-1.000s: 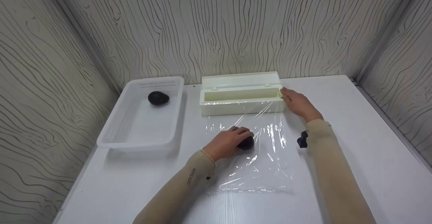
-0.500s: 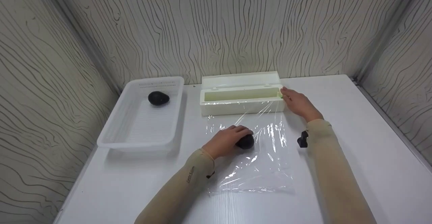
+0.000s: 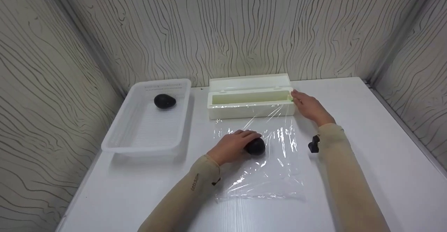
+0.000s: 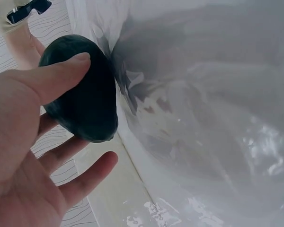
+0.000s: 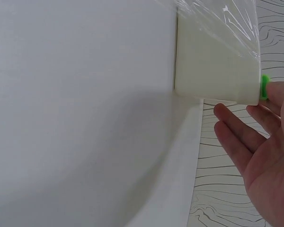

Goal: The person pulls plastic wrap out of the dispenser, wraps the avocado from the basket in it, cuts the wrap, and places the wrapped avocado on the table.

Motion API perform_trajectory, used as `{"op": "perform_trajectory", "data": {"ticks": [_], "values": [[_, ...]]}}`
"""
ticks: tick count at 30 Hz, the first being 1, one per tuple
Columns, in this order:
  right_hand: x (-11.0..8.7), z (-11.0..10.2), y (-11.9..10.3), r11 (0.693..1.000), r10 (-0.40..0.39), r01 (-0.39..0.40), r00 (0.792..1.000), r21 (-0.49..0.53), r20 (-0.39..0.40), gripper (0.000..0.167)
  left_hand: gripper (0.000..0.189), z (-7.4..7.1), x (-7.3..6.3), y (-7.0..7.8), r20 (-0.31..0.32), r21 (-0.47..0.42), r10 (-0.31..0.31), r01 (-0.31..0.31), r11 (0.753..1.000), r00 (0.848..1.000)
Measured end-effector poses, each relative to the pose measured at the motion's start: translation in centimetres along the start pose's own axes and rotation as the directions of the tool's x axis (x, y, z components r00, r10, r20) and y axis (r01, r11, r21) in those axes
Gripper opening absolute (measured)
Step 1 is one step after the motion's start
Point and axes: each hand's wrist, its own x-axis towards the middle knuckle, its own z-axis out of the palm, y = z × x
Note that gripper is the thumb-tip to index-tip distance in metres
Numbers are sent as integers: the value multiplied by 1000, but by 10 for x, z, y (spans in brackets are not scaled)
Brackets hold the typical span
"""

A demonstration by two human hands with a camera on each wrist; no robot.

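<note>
My left hand [image 3: 233, 145] grips a dark avocado [image 3: 256, 146], thumb across it and fingers beneath in the left wrist view. The avocado [image 4: 85, 94] lies against a sheet of cling film [image 3: 260, 176], which wrinkles where the two meet. The film runs out of a white cling film box [image 3: 251, 112] whose lid stands raised. At the right end of that box rests my right hand [image 3: 310, 108]. In the right wrist view, its fingers look mostly straight and one touches a small green slider [image 5: 265, 86] at the box edge; part of that hand is cut off.
A white plastic basket [image 3: 108, 134] stands to the left, holding a second avocado [image 3: 165, 101]. Patterned wall panels [image 3: 244, 29] enclose the back and sides of the white table [image 3: 391, 141]. A black wrist device [image 3: 314, 144] hangs by the right sleeve.
The left hand still grips the avocado, and more of the avocado shows beyond its fingers, slightly further right. The right hand and the box have hardly moved.
</note>
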Motion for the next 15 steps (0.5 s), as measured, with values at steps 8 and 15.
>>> {"op": "perform_trajectory", "data": {"ticks": [8,15], "values": [[-2,-5,-1,999,29,-30,1000,24,7,59,76,-10,-9,-4,-15,2,-10,10,1000,1000],[-11,-3,0,998,39,-41,998,49,46,65,76,-30,-43,-14,-74,49,-40,44,998,996]]}}
